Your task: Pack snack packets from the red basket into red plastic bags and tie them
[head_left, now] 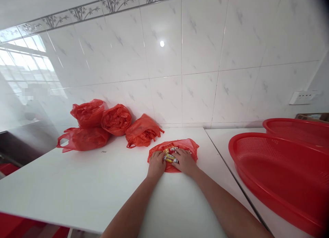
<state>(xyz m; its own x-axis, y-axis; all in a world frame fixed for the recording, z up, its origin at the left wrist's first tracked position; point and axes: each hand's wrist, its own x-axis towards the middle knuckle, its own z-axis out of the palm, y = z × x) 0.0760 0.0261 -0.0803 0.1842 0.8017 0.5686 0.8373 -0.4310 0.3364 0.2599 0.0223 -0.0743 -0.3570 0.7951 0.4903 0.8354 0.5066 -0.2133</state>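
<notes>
Small batteries or tube-like packets (170, 158) with yellow, white and red printing lie together on a spread red plastic bag (189, 145) on the white table. From the left side, my left hand (157, 163) presses against them, its fingers bent over the bag's edge. My right hand (185, 161) curves over their right side, thumb low and fingers on top. The two hands hold the cluster between them. My palms hide part of it, so its exact kind is unclear.
Several filled red plastic bags (117, 119) are heaped against the tiled wall at the left. On the right stand a large red plastic basket (246, 162) and another red basket (288, 123) behind it. A gap (226, 162) runs between two table tops. A wall socket (302, 97) is above.
</notes>
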